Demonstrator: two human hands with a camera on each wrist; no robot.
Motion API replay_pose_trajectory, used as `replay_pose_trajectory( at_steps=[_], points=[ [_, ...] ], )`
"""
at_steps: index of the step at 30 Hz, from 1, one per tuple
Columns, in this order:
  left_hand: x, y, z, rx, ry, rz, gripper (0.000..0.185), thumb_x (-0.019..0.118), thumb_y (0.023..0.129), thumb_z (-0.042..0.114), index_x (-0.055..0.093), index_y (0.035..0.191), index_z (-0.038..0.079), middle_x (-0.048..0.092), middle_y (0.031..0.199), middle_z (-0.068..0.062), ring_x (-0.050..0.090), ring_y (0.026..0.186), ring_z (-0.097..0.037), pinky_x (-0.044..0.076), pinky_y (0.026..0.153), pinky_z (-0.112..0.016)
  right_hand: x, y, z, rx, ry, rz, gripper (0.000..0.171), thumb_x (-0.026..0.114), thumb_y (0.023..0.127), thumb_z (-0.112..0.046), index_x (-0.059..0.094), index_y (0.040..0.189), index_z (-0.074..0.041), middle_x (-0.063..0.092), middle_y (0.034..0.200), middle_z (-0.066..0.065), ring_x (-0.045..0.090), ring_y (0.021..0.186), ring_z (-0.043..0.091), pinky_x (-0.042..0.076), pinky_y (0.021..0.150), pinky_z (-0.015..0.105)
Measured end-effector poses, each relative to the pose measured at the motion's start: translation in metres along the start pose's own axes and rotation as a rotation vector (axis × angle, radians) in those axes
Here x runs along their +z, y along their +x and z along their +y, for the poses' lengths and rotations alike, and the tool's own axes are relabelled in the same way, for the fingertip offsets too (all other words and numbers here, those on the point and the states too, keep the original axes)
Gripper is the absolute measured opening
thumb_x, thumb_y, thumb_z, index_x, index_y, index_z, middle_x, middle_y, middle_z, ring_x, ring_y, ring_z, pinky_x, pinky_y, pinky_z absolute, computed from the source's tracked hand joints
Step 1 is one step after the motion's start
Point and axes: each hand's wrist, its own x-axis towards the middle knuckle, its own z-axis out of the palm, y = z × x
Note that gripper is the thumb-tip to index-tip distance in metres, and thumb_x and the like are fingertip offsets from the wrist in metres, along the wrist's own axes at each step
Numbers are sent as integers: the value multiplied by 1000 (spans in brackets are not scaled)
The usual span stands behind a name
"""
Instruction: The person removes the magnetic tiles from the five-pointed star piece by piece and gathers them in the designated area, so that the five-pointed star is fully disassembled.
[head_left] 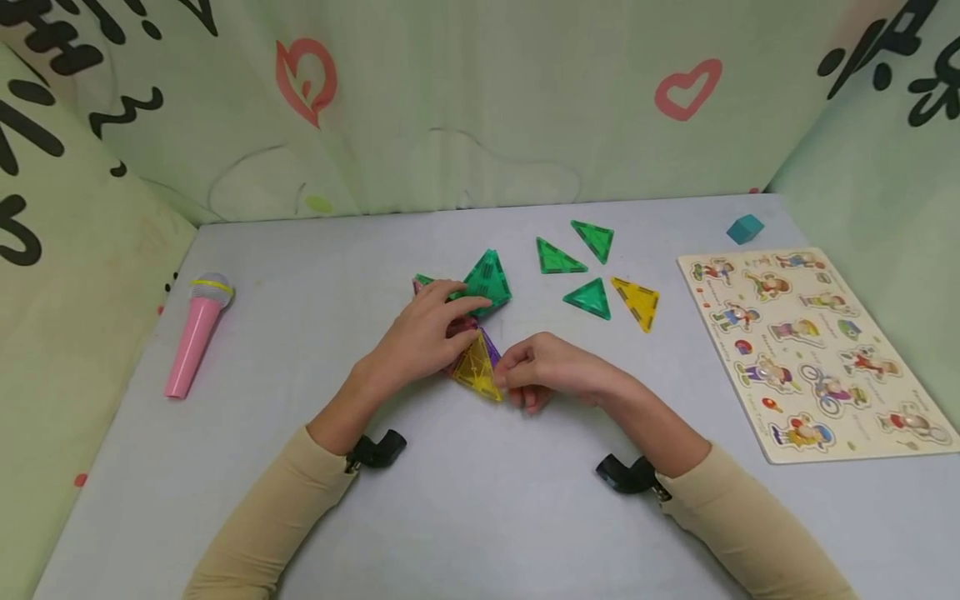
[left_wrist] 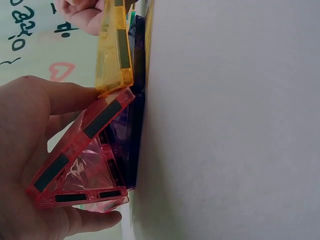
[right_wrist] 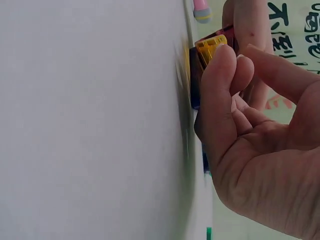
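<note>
My left hand [head_left: 459, 310] grips a pink triangle tile [left_wrist: 82, 160] and holds it tilted up from the table. A purple tile [left_wrist: 133, 125] lies flat beneath it. Leaning against the pink tile's top edge is a yellow triangle tile [head_left: 476, 368], pinched by my right hand [head_left: 508, 379] between thumb and fingers. The right wrist view shows that hand [right_wrist: 227, 55] curled round the yellow tile [right_wrist: 210, 46]. Just beyond my left fingers a green triangle tile [head_left: 487, 282] stands tilted.
Three green triangles [head_left: 588, 297] and a yellow one [head_left: 637, 302] lie loose to the right. A wooden peg puzzle board [head_left: 817, 350] sits at the right edge, with a teal block [head_left: 745, 227] behind it. A pink toy microphone [head_left: 197, 333] lies at left. Printed fabric walls enclose the table.
</note>
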Motion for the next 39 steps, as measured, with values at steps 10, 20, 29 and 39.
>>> replay_pose_trajectory(
  at_steps=[10, 20, 29, 39],
  points=[
    [-1, 0, -1, -17, 39, 3, 39, 63, 96, 32, 61, 135, 31, 52, 144, -4, 42, 139, -23, 37, 114, -49, 9, 7, 0, -33, 28, 7, 21, 68, 93, -22, 66, 89, -1, 63, 68, 7, 54, 51, 13, 55, 55, 28],
    [-5, -3, 4, -79, 181, -13, 40, 59, 97, 42, 58, 137, 38, 55, 141, -1, 42, 139, -25, 19, 114, -69, 5, 7, 1, -21, 6, 39, 16, 65, 94, -16, 65, 89, -1, 62, 68, 7, 54, 52, 15, 54, 54, 29],
    [-7, -4, 8, -88, 306, 11, 41, 61, 95, 43, 60, 134, 33, 59, 117, -4, 54, 119, -26, 23, 115, -64, -3, 5, 3, -22, -21, 103, 15, 64, 92, -16, 66, 92, -1, 62, 69, 8, 54, 53, 16, 55, 55, 30],
    [-15, -6, 8, -100, 316, -48, 50, 63, 92, 53, 59, 136, 31, 54, 106, -2, 53, 91, -19, 49, 82, -39, -13, 5, 7, -42, -31, 119, 17, 63, 92, -17, 66, 92, 0, 62, 69, 8, 55, 53, 16, 55, 55, 30]
  ],
)
